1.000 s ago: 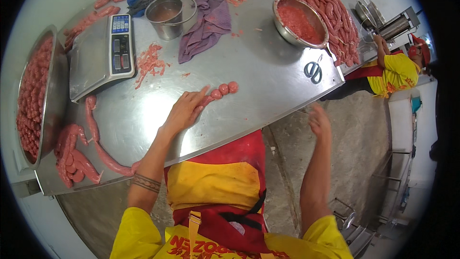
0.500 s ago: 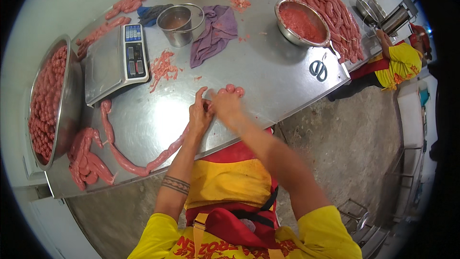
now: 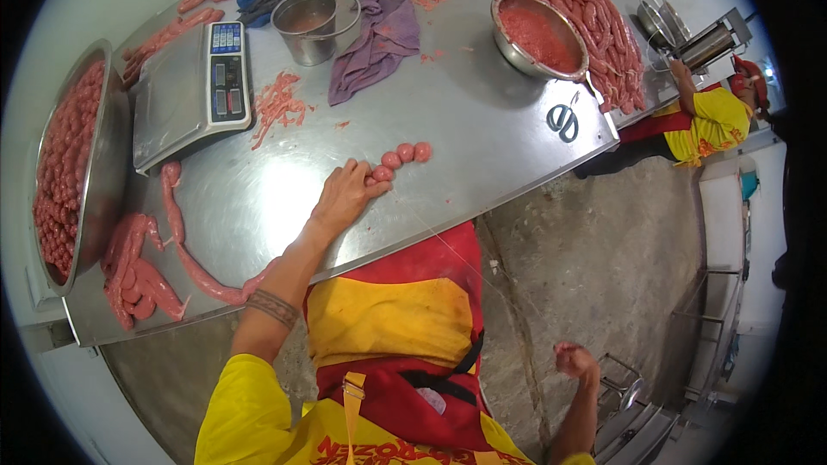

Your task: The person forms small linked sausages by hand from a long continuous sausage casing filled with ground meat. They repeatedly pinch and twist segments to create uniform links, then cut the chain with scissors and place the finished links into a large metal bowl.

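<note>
Along the near side of the steel table (image 3: 482, 168), the row of meat balls (image 3: 391, 160) runs up-right from the left hand (image 3: 346, 192), whose fingers are together, clamped on its lower end. Change: right hand (image 3: 575, 361) was at the row half a second ago, now out over the floor (image 3: 551, 241), low right. Its fingers look curled but blurred; can't tell if they hold anything. Thin thread (image 3: 447, 247) slants from near the row toward it; ends unclear. Four balls show past the left fingers, another partly covered, vs three a second ago, so probably one more section shaped. Long sausage (image 3: 198, 274) goes under the left forearm; join hidden. Edges: table lip just below left wrist. Room: steel runs right to the scissors (image 3: 562, 123); scraps (image 3: 277, 109) and scale (image 3: 164, 112) limit up-left. Right hand is near a metal stand (image 3: 633, 393).
</note>
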{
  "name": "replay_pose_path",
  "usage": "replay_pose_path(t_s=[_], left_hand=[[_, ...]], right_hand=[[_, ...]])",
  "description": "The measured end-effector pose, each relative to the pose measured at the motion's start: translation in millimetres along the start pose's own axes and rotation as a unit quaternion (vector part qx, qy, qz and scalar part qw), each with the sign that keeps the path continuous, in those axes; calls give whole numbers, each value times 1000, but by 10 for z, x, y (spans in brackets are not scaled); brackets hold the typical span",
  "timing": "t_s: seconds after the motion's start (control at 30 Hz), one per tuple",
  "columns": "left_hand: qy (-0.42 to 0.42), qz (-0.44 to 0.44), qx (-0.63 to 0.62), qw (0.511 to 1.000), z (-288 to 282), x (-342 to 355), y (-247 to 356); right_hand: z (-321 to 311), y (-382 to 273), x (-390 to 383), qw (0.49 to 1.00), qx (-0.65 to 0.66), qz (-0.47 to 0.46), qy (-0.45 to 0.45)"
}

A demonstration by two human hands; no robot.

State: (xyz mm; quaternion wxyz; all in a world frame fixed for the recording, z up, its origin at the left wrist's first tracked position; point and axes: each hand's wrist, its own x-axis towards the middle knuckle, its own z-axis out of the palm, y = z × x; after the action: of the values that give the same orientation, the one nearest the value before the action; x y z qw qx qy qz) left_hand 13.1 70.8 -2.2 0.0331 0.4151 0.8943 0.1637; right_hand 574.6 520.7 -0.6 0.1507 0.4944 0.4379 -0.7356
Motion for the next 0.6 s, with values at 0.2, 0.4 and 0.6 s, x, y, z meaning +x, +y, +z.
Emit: replay_pose_path(t_s=[0.2,0.4,0.6], left_hand=[[119,20,-99,988,-203,-260,-123],[216,-187,-375,882,14,-357,15],[210,-250,-309,893,153,-258,28]], right_hand=[[1295,-2137,1461,863,354,-353,-67],[4942,-2468,2047,604,-629,-488,33],[4564,-1154,811,606,-536,-525,-263]])
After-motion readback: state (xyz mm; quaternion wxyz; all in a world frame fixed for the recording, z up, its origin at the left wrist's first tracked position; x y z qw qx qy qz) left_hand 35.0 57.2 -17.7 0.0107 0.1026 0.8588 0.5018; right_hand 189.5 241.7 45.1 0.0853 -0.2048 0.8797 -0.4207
